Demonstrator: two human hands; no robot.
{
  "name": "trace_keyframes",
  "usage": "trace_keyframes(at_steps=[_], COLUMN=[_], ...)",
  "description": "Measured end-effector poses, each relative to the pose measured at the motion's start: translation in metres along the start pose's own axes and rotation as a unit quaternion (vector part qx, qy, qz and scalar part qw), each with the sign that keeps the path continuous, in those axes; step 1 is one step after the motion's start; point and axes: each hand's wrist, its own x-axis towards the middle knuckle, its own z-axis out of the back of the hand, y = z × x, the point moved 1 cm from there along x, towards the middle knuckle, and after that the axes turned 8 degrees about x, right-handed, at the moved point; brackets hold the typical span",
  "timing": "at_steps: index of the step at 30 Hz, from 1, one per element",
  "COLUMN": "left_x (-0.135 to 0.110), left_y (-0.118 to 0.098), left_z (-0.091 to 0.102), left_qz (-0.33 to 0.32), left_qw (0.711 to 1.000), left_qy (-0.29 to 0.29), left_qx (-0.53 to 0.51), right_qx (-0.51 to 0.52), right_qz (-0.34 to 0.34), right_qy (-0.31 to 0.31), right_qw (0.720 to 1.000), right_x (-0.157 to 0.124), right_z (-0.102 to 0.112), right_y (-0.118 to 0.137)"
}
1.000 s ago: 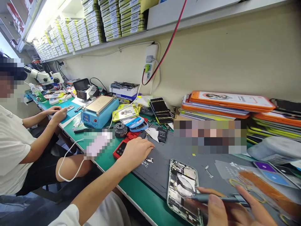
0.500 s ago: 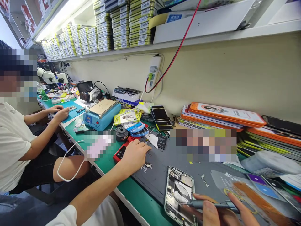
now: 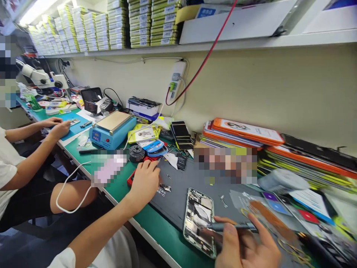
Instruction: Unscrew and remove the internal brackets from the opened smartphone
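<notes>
My right hand (image 3: pixel 251 242) grips a slim grey screwdriver (image 3: pixel 234 226) between thumb and fingers. Its tip reaches over the inside of an opened phone (image 3: pixel 199 223), which lies on the dark grey mat (image 3: pixel 173 204) with its internal parts bare. My left hand (image 3: pixel 146 182) rests palm down over a red device (image 3: pixel 130 179), covering most of it. Its fingers stretch forward, slightly apart; the thumb and palm side are hidden. Near its fingertips lie a black battery (image 3: pixel 182 162) and a small metal part (image 3: pixel 165 187). Another small part (image 3: pixel 223 201) lies right of the phone.
A blue heating plate (image 3: pixel 111 130) stands at the left, with a black round holder (image 3: pixel 136 153) beside it. Stacked orange-edged packages (image 3: pixel 248 132) line the wall. At far left, a co-worker's hands (image 3: pixel 60 128) hold a small part. A white cable (image 3: pixel 60 190) loops off the bench edge.
The view has turned to the right, so most things appear farther left. My left hand has drawn slightly back over the red device. The screwdriver stays over the phone.
</notes>
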Motion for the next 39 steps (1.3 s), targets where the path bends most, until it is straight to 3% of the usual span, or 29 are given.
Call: trace_keyframes(at_steps=[4,10,18,34,39], left_x=[0.012,0.029,0.032,0.033,0.033], left_y=[-0.002,-0.004,0.010,-0.001,0.002], left_z=[0.005,0.006,-0.001,0.001,-0.004], left_qz=[-0.023,-0.095,-0.059,-0.126,-0.116], left_qw=[1.000,0.995,0.998,0.992,0.992], left_qy=[-0.007,-0.007,-0.012,0.005,0.013], left_qx=[-0.001,-0.008,-0.016,-0.032,-0.056], right_qx=[-0.017,-0.016,-0.008,0.006,0.008], right_qz=[0.031,0.035,0.059,0.083,0.090], right_qy=[-0.030,-0.027,-0.020,-0.026,-0.024], right_qw=[0.999,0.999,0.998,0.996,0.996], right_x=[-0.005,-0.009,-0.009,-0.008,-0.009], right_z=[-0.008,-0.011,-0.009,-0.011,-0.011], right_y=[0.006,0.011,0.014,0.016,0.014])
